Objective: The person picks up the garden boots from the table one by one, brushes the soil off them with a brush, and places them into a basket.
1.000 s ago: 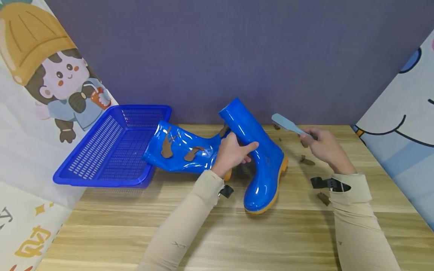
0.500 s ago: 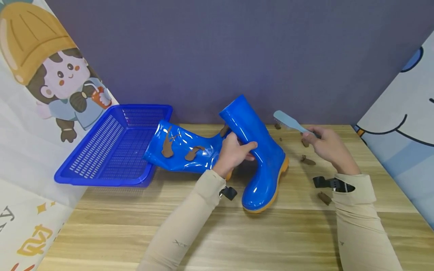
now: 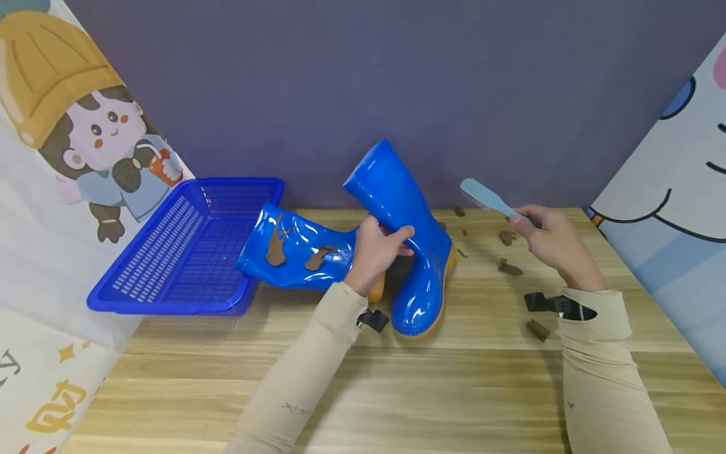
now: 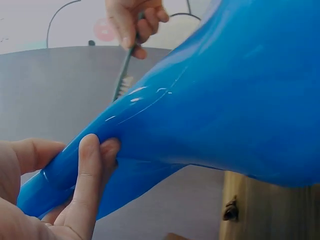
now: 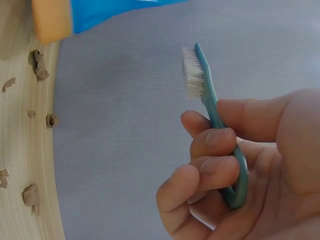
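Observation:
A glossy blue rain boot [image 3: 420, 277] with a yellow sole leans with its opening up and to the left. My left hand [image 3: 375, 247] grips it at the shaft near the ankle, thumb across the front. In my right hand [image 3: 553, 243] is a light blue brush [image 3: 484, 195], held by its handle with the head toward the boot. White bristles [image 5: 192, 72] show in the right wrist view; the brush is apart from the boot. A second blue boot [image 3: 306, 230] lies on its side to the left, with brown mud patches [image 3: 276, 249] on its shaft.
At the left stands a blue plastic basket [image 3: 170, 309], its right rim beside the lying boot's opening. Several brown mud pieces [image 3: 510, 268] lie scattered on the wooden table [image 3: 431, 397] at the right. A grey panel [image 3: 340, 94] rises behind.
The held boot has moved left and up, its opening tilting further left. My left hand has shifted slightly left with it. The brush has risen a little in my right hand.

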